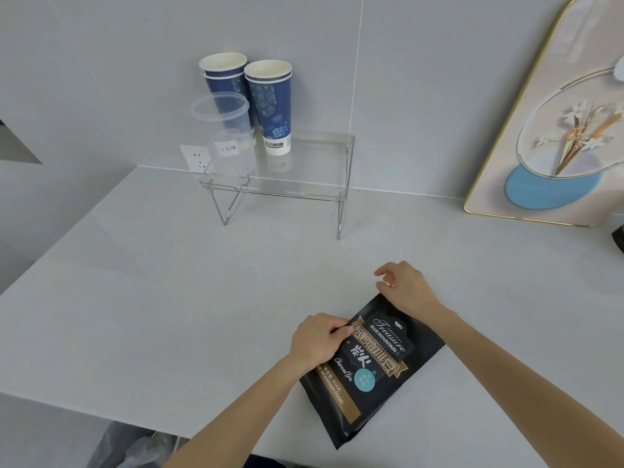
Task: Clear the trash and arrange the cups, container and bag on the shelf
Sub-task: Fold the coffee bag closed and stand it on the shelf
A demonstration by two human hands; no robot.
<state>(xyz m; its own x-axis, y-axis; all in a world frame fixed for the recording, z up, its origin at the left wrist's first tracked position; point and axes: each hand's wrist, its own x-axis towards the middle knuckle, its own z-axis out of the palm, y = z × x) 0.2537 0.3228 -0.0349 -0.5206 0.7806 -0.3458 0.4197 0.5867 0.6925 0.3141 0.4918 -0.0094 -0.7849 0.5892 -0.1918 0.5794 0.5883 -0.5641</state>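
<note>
A black coffee bag [368, 373] with gold and white print lies flat on the grey counter near the front edge. My left hand [315, 339] grips its left edge with curled fingers. My right hand [403, 287] pinches the bag's top edge, fingers bent over it. On the clear shelf [304, 187] at the back stand two stacks of blue paper cups [224, 89] [271, 106] and, in front of the left stack, a clear plastic container [226, 136] with a white label.
A wall socket [194, 158] sits behind the shelf's left legs. A gold-framed picture [553, 130] leans on the wall at right. A grey bin liner [131, 447] shows below the counter's front edge. A dark object [619, 238] sits at the far right.
</note>
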